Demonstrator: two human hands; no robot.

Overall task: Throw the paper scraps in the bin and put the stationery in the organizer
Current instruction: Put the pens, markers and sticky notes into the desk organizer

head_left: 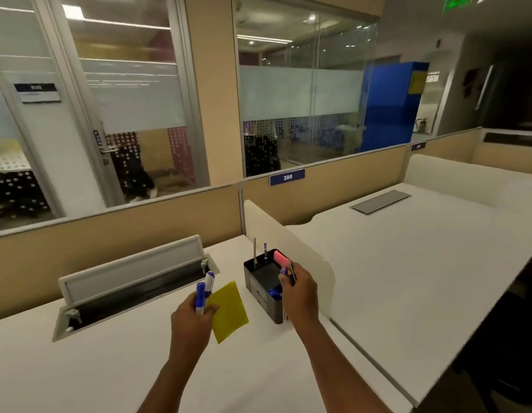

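My left hand (193,320) is closed around two blue-capped markers (203,293) and a yellow pad of sticky notes (229,311), held above the white desk (109,368). My right hand (299,293) grips several pens (289,272) right over the black desk organizer (260,289). The organizer stands against the cream divider and holds a pink eraser (280,257), a thin metal rod (254,251) and a blue pen (265,251). No bin or paper scraps are in view.
An open cable tray with a raised grey lid (133,278) is set into the desk at the left. A low cream divider (306,260) separates this desk from the neighbouring desk (422,263). Beige partitions and glass office walls stand behind.
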